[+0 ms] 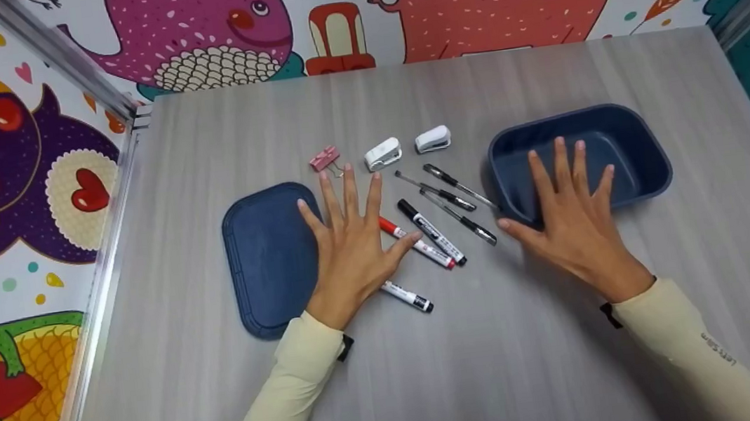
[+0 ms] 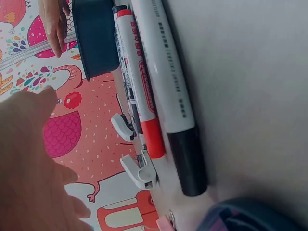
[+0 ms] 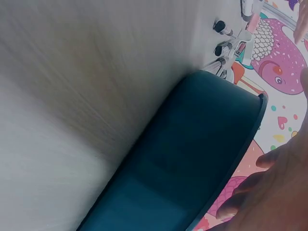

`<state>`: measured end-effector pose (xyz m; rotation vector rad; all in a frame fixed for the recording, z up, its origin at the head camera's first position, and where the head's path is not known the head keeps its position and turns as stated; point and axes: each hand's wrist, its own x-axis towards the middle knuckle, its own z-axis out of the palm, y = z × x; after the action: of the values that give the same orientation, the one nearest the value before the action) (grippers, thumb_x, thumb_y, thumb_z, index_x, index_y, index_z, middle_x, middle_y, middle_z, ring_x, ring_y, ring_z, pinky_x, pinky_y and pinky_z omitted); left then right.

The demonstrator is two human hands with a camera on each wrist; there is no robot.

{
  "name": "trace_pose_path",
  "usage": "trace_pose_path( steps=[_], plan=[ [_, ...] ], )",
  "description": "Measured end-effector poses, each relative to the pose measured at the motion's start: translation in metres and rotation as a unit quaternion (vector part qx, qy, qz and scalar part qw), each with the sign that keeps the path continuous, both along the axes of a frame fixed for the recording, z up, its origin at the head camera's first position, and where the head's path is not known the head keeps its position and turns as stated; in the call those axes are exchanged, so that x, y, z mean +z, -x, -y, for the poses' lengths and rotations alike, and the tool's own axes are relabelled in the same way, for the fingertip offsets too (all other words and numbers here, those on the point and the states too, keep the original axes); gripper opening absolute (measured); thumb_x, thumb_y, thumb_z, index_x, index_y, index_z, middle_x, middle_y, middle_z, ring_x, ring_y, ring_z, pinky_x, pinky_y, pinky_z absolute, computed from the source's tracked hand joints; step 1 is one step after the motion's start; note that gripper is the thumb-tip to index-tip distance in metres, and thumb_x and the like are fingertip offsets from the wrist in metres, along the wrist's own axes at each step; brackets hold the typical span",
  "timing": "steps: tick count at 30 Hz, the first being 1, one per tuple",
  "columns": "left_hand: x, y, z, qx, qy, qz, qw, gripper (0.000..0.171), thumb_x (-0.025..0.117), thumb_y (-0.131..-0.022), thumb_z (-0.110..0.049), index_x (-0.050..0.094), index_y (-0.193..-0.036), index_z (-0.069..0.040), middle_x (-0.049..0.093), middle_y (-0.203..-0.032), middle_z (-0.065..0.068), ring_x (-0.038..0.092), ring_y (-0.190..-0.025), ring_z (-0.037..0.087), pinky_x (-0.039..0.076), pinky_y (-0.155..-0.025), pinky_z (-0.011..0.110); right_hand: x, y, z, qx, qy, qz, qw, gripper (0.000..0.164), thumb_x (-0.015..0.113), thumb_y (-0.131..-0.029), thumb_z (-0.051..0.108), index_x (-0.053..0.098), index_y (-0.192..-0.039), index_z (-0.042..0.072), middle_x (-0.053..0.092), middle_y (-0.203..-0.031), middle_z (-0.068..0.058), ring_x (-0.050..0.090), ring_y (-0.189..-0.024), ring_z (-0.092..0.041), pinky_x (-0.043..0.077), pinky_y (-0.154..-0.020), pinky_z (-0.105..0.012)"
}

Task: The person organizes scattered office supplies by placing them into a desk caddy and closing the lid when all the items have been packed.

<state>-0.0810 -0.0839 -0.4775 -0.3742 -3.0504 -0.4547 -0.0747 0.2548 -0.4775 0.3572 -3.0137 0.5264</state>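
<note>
My left hand (image 1: pixel 351 259), fingers spread, is held over the right edge of a dark blue lid (image 1: pixel 268 265) and the markers, holding nothing. Beside its thumb lie a red marker (image 1: pixel 435 254) and a black marker (image 1: pixel 431 230); a white marker with black ends (image 1: pixel 409 297) is partly hidden beneath the hand. In the left wrist view, that white marker (image 2: pixel 166 72) lies nearest. My right hand (image 1: pixel 575 233), also spread and holding nothing, overlaps the near side of an open dark blue box (image 1: pixel 624 164). The right wrist view shows the box's outer wall (image 3: pixel 192 144) beside the fingers.
Three pens (image 1: pixel 460 186) lie between the hands, one reaching the box's left side. Behind them are two small white staplers (image 1: pixel 383 154) and a pink binder clip (image 1: pixel 324 158). A patterned wall (image 1: pixel 339 17) borders the grey table (image 1: pixel 479 382) at the back.
</note>
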Motion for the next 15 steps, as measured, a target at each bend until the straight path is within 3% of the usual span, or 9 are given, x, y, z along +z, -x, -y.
trace_pose_path(
  steps=[9, 15],
  plan=[
    [-0.0029, -0.0004, 0.0029, -0.001, -0.012, 0.01, 0.9999, 0.109, 0.055, -0.097, -0.084, 0.021, -0.178, -0.019, 0.007, -0.183, 0.022, -0.002, -0.167, 0.054, -0.001, -0.124, 0.083, -0.0033, 0.0004, -0.0014, -0.004, 0.008, -0.009, 1.0, 0.111, 0.067, -0.098, 0.072, 0.021, -0.176, 0.008, 0.003, -0.181, -0.028, -0.005, -0.166, -0.053, -0.006, -0.12, -0.086],
    [-0.0053, -0.0016, 0.0055, -0.004, -0.035, 0.0, 0.9994, 0.104, 0.063, -0.099, -0.075, 0.027, -0.176, -0.015, 0.023, -0.179, 0.026, 0.014, -0.166, 0.053, 0.007, -0.127, 0.079, -0.0081, 0.0016, -0.0064, -0.012, 0.022, -0.025, 0.999, 0.108, 0.07, -0.098, 0.068, 0.025, -0.175, 0.006, 0.008, -0.181, -0.03, -0.001, -0.166, -0.054, -0.003, -0.121, -0.085]
  ],
)
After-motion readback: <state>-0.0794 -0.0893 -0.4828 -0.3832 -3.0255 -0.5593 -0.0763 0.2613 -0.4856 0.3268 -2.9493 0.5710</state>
